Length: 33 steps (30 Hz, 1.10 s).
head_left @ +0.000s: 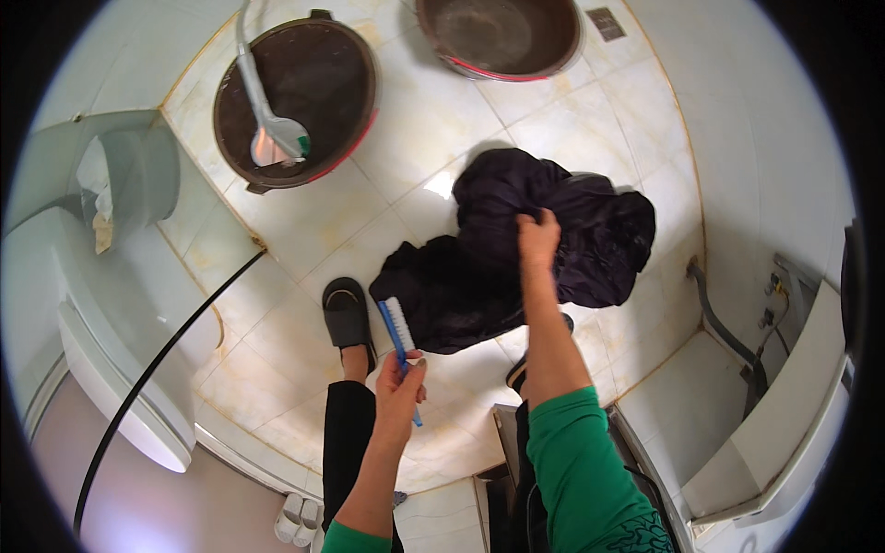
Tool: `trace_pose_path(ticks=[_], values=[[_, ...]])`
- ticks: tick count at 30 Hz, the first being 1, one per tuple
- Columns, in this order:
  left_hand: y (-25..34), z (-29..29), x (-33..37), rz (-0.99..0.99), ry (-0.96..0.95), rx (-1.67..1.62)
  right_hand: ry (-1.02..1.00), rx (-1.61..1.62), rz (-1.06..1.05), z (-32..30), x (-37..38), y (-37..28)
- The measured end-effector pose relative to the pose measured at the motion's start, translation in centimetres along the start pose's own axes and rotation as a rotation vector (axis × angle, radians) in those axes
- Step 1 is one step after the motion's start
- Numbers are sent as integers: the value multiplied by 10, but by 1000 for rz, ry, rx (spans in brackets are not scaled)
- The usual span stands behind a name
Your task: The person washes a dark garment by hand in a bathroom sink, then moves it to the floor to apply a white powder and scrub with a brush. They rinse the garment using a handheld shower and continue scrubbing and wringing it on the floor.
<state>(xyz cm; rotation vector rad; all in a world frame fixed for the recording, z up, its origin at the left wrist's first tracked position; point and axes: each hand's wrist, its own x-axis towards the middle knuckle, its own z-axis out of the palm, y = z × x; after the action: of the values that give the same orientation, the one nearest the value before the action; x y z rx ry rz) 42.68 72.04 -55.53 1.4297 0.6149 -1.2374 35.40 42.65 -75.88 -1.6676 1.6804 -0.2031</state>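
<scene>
A dark purple-black garment point(498, 267) lies bunched on the tiled floor in front of me, its right part piled higher. My right hand point(539, 241) rests on its upper middle, fingers bent against the cloth; whether they pinch a fold is hard to make out. In my left hand point(399, 392) is a scrub brush point(397, 324) with a blue handle and white bristles. My fingers wrap its handle, and the brush head is beside the garment's left edge.
At the far left stands a brown basin point(318, 92) with a shower head point(278, 136) lying over it. Another brown basin point(502, 37) is at the far middle, near a floor drain point(606, 24). A glass panel edge and toilet border the left; a sink cabinet point(765, 442) borders the right.
</scene>
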Motion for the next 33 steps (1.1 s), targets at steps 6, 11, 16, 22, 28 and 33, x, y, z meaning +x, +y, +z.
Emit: trace_pose_path(ticks=[6, 11, 16, 22, 28, 33], values=[[-16, -6, 3, 100, 137, 33, -383, 420, -217, 24, -139, -97], [-35, -16, 12, 271, 257, -4, -742, 463, -190, 7, -194, -154], [-46, -19, 39, 330, 313, 128, -468, 499, -591, 2, -156, -106], [-42, -15, 125, 286, 384, 318, 24, -147, -144, -68, -56, 63], [-64, 46, 163, 367, 638, 995, -224, -54, -99, -42, -35, 109], [-61, 55, 173, 247, 662, 1083, -191, 87, 150, -11, -48, 96]])
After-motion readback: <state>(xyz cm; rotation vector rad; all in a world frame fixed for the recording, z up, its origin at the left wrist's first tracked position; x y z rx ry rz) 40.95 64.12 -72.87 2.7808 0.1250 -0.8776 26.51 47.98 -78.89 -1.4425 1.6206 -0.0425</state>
